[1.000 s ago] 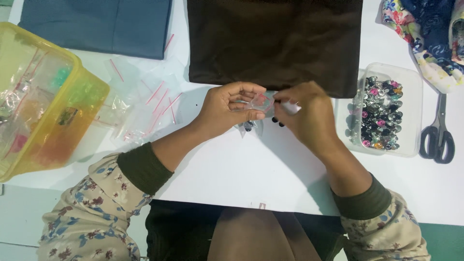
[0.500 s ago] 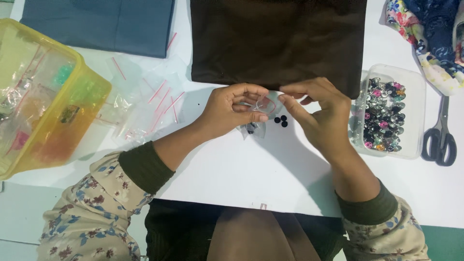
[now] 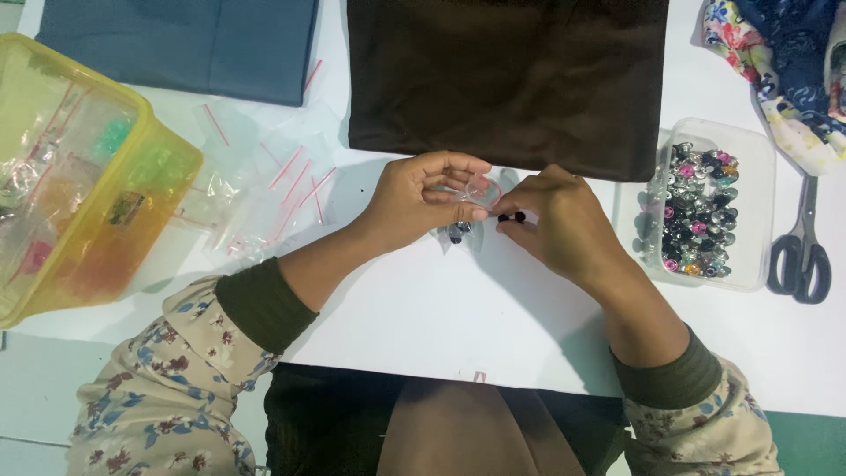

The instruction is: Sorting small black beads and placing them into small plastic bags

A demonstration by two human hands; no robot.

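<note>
My left hand [image 3: 414, 201] pinches a small clear zip bag [image 3: 465, 211] with a red seal strip, holding it just above the white table [image 3: 423, 308]; a few dark beads sit in the bag's bottom. My right hand [image 3: 555, 225] is close against the bag's right side, its fingertips by two small black beads [image 3: 511, 217] that lie at the bag's mouth. Whether the fingers grip these beads or only touch them is unclear.
A clear tray of silver, pink and dark beads [image 3: 701, 207] stands right of my right hand, with scissors [image 3: 800, 251] beyond. Brown cloth [image 3: 511, 79] lies just behind the hands, blue cloth [image 3: 185, 44] back left. Several empty zip bags [image 3: 256, 185] and a yellow plastic box [image 3: 79, 167] lie left.
My right hand has slid down and left from the bag's top edge to the black beads beside it. The left hand keeps hold of the bag in about the same spot.
</note>
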